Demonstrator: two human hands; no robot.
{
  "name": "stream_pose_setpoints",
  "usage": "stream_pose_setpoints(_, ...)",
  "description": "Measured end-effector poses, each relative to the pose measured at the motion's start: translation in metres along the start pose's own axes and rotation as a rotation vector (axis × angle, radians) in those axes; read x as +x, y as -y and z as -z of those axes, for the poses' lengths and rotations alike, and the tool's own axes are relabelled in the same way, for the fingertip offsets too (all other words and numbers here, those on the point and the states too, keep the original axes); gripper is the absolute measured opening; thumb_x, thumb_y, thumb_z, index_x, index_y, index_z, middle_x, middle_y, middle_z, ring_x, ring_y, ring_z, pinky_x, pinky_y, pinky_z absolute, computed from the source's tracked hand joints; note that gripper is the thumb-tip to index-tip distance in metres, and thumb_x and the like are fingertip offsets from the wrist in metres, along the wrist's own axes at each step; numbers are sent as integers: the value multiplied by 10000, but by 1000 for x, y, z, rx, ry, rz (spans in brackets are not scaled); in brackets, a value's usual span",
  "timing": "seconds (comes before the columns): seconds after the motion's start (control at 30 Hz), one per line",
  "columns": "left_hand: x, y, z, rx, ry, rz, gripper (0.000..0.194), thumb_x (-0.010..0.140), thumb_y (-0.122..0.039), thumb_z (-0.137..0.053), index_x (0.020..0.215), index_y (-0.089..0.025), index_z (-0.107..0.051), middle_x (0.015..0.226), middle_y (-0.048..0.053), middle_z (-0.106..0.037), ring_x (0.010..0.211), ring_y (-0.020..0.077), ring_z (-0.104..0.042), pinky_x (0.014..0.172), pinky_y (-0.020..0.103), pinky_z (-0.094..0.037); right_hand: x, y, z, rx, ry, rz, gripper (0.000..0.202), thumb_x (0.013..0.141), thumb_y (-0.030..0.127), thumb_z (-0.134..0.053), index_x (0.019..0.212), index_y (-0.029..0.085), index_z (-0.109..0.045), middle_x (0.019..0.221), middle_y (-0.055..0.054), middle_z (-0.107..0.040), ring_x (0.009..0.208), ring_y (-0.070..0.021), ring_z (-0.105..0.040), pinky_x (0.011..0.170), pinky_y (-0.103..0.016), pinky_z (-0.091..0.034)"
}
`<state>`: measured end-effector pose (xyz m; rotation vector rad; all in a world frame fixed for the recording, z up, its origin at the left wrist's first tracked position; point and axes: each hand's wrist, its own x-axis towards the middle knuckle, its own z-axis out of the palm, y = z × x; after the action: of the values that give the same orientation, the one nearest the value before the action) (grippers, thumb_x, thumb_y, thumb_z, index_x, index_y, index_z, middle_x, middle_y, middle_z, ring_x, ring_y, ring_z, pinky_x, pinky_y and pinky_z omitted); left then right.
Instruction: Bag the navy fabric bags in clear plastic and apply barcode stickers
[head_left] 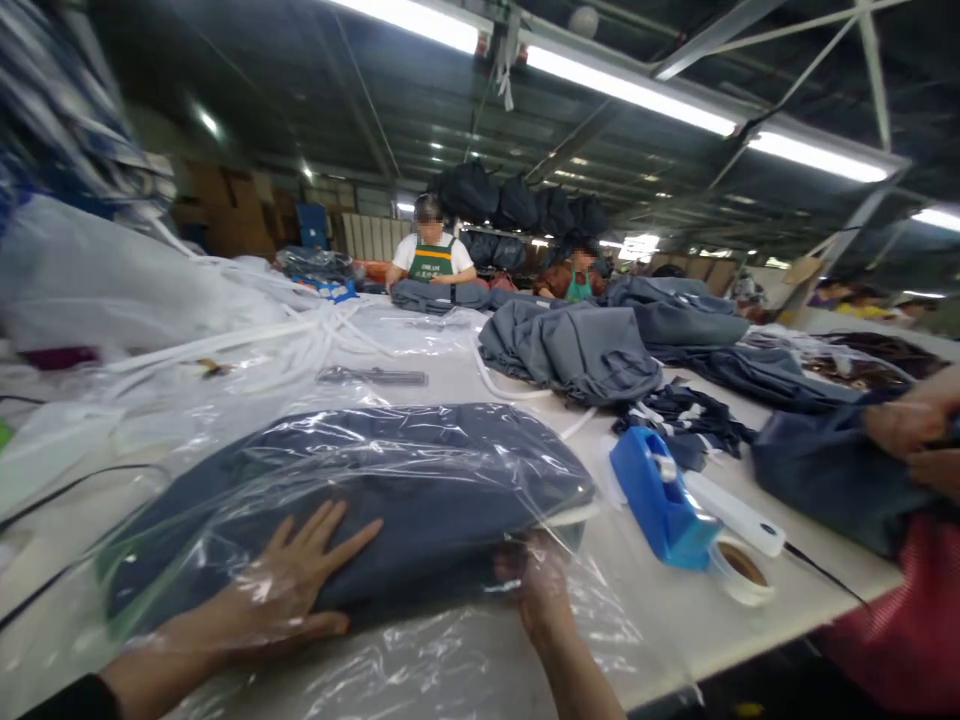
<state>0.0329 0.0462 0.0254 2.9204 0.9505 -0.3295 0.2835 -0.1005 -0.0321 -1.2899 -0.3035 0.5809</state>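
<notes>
A dark blue fabric bundle [420, 510] lies flat on the table in front of me, covered by a clear plastic bag [300, 440] that is loose and wrinkled. My left hand [300, 570] rests on the bundle's near side, fingers spread and palm down. Glossy plastic shows over part of that hand. At the bundle's right front edge is my right hand [541, 585], its fingers curled in and partly blurred behind shiny film. What those fingers grip is hard to see.
Right of the bundle stand a blue tape dispenser [660, 495], a white handheld tool [735, 513] with a cord and a tape roll [742, 572]. Grey fabric [570, 350] is piled behind. A co-worker's hands [919, 430] hold dark fabric at right. Two people work across the table.
</notes>
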Motion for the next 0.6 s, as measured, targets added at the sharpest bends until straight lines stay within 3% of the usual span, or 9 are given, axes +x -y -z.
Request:
stream_pose_setpoints(0.07, -1, -5, 6, -23, 52, 7, 858, 761, -567, -621, 1472, -318, -211, 1527, 221, -141, 1399, 415, -96, 1063, 684, -180, -8, -3, 14, -107, 15, -63, 433, 648, 612, -652, 772, 211, -548, 518, -3, -608, 402, -175, -563, 380, -272, -463)
stream_pose_setpoints(0.13, -3, -8, 10, -42, 77, 18, 883, 751, -565, -642, 1474, -332, -191, 1530, 223, -128, 1402, 409, -66, 1072, 691, -113, -21, -9, 29, -368, 46, 15, 376, 743, 585, -610, 758, 211, -583, 491, 3, -588, 386, -177, -550, 364, -269, -440)
stream_pose_setpoints(0.2, -3, -9, 12, -69, 89, 23, 899, 748, -543, -661, 1475, -350, -170, 1537, 217, -111, 1407, 397, -43, 1082, 682, -72, -35, -13, 37, -670, 72, 392, 267, 842, 467, -565, 807, 213, -637, 608, -34, -657, 493, -199, -622, 455, -289, -494)
stream_pose_setpoints(0.27, -3, -9, 10, -98, 86, 14, 913, 747, -536, -672, 1477, -360, -152, 1544, 210, -90, 1410, 388, -17, 1087, 676, -61, -43, -13, 34, -883, 87, 915, 152, 881, 262, -547, 948, 225, -678, 860, -72, -718, 753, -222, -691, 661, -306, -541)
stream_pose_setpoints(0.33, -3, -7, 7, -116, 81, 2, 925, 742, -547, -679, 1479, -359, -152, 1545, 210, -86, 1411, 391, -5, 1090, 673, -57, -40, -7, 19, -1016, 148, 1334, 302, 888, 116, -475, 1090, 233, -666, 1086, -81, -695, 1006, -234, -653, 897, -359, -488)
stream_pose_setpoints(0.37, -2, -5, 5, -122, 80, -5, 931, 740, -545, -684, 1480, -358, -151, 1546, 209, -86, 1411, 392, -2, 1091, 672, -54, -35, -2, 10, -1079, 206, 1473, 354, 893, 87, -434, 1139, 224, -650, 1137, -79, -680, 1065, -234, -629, 984, -393, -432)
stream_pose_setpoints(0.47, -1, -2, 1, -171, 97, -25, 947, 736, -531, -696, 1480, -370, -131, 1555, 186, -51, 1406, 407, 21, 1093, 674, -60, -11, 2, -8, -1228, 371, 1663, 409, 900, 66, -363, 1206, 170, -614, 1202, -82, -655, 1145, -229, -585, 1119, -435, -263)
stream_pose_setpoints(0.6, -4, -1, 4, -255, 100, -32, 950, 726, -544, -703, 1478, -377, -147, 1559, 164, 6, 1395, 441, 44, 1087, 689, -74, 11, -26, 0, -1258, 342, 1730, 366, 900, 83, -399, 1167, 173, -632, 1149, -61, -686, 1071, -191, -631, 1105, -352, -295)
